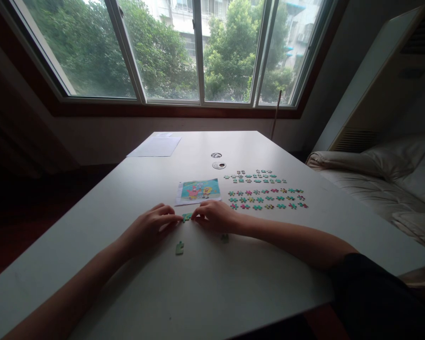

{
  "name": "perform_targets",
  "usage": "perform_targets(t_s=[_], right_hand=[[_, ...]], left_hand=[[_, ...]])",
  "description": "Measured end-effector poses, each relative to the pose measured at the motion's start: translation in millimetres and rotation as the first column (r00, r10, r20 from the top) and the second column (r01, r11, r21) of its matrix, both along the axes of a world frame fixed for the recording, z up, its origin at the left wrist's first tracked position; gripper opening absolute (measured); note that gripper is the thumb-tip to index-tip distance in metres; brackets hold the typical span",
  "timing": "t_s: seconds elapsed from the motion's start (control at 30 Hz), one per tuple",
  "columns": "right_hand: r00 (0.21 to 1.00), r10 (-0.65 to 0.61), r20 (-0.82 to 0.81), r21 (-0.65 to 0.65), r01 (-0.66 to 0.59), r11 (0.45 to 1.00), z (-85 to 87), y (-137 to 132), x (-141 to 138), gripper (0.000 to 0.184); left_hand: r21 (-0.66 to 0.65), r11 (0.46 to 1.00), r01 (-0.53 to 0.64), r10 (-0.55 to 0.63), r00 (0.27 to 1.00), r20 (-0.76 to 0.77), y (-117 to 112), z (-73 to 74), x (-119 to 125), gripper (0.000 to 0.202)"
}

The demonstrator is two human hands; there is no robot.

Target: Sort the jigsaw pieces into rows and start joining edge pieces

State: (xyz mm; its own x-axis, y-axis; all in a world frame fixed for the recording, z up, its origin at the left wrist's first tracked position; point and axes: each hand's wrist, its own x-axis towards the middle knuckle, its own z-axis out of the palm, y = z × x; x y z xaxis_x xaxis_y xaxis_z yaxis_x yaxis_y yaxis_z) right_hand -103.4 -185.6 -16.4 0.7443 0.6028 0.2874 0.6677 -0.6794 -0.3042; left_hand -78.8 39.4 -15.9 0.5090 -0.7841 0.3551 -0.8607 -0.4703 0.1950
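Observation:
My left hand [150, 227] and my right hand [216, 216] meet on the white table [205, 283], fingertips pinched on small green puzzle pieces [186, 217] between them. A loose green piece [179, 248] lies just in front of my left hand. Another small piece [225, 237] lies beside my right wrist. Behind the hands lies a cartoon reference picture [199, 190]. Several coloured puzzle pieces [267, 199] are laid out in rows to the right, with a second group of pieces [255, 177] farther back.
A sheet of paper [155, 146] lies at the far left of the table. Two round cable grommets [218, 165] sit mid-table. A wide window [198, 52] is behind. A padded cream sofa [386, 184] stands close to the table's right edge.

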Motion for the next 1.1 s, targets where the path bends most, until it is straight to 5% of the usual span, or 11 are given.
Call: perform_targets(t_s=[1.1], right_hand=[[1.0, 0.002, -0.01, 0.005, -0.002, 1.0, -2.1, -1.6, 1.9, 0.02]], left_hand=[[-0.001, 1.0, 0.012, -0.012, 1.0, -0.018, 0.9, -0.7, -0.5, 0.024]])
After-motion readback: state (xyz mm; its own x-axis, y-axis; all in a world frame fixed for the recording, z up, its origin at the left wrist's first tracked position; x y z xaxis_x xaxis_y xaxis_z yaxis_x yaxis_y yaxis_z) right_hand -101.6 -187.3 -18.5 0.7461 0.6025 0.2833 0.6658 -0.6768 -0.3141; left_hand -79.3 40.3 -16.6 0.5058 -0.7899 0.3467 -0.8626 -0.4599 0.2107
